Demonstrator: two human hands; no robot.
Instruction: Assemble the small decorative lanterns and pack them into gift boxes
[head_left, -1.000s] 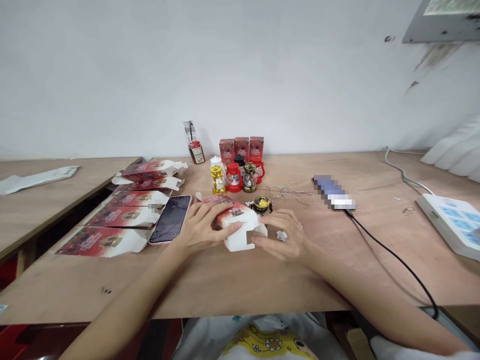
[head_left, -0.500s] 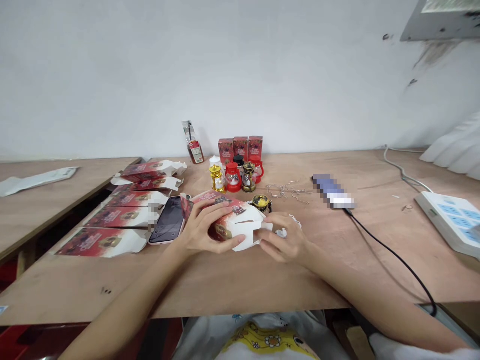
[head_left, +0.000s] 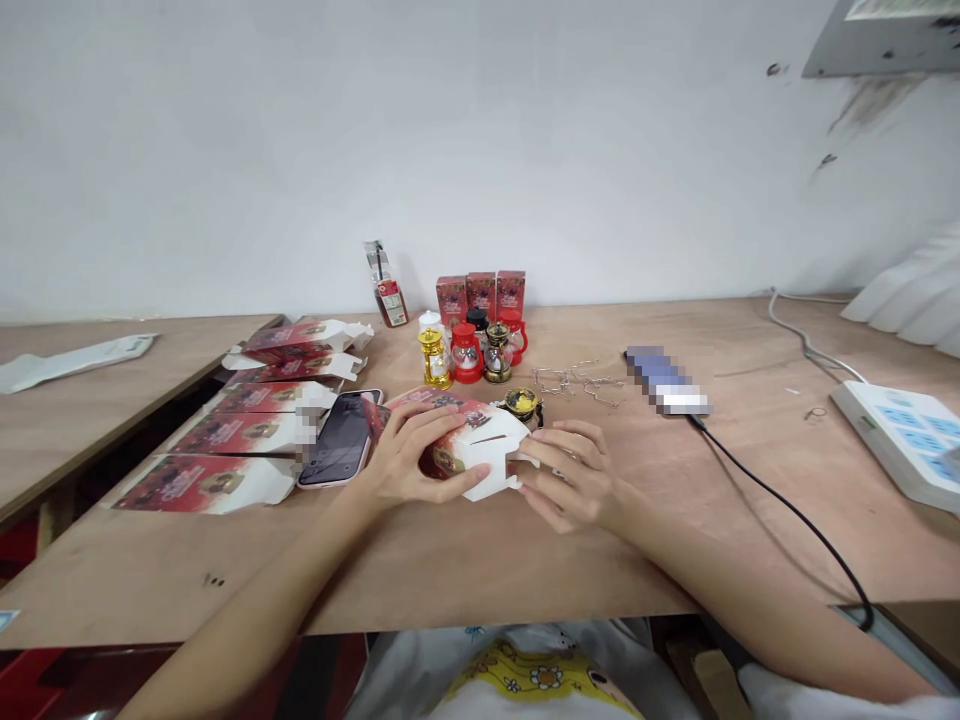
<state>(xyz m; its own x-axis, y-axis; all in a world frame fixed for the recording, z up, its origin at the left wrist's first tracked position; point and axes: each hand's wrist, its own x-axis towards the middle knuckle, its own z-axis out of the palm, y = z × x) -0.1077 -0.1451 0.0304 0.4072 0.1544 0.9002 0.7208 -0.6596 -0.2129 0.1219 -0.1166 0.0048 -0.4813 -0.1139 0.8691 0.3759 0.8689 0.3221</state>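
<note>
A small red-and-white cardboard box (head_left: 480, 450) is held just above the wooden table (head_left: 465, 560), partly folded up. My left hand (head_left: 409, 455) grips its red left side with fingers wrapped round it. My right hand (head_left: 570, 475) pinches the white flaps at its right end. A small black-and-gold lantern part (head_left: 522, 402) lies just behind the box. A phone (head_left: 341, 438) lies face up to the left of my left hand.
Several flat red box blanks (head_left: 240, 432) lie in a row at the left. Small toy lanterns (head_left: 472, 352) and three red boxes (head_left: 481, 294) stand at the back. Wire hooks (head_left: 576, 381), a cabled device (head_left: 664, 385) and a white power strip (head_left: 900, 440) lie to the right.
The box went from lying flat on the table to being lifted and opened into shape. My right hand closed in on its white end flaps.
</note>
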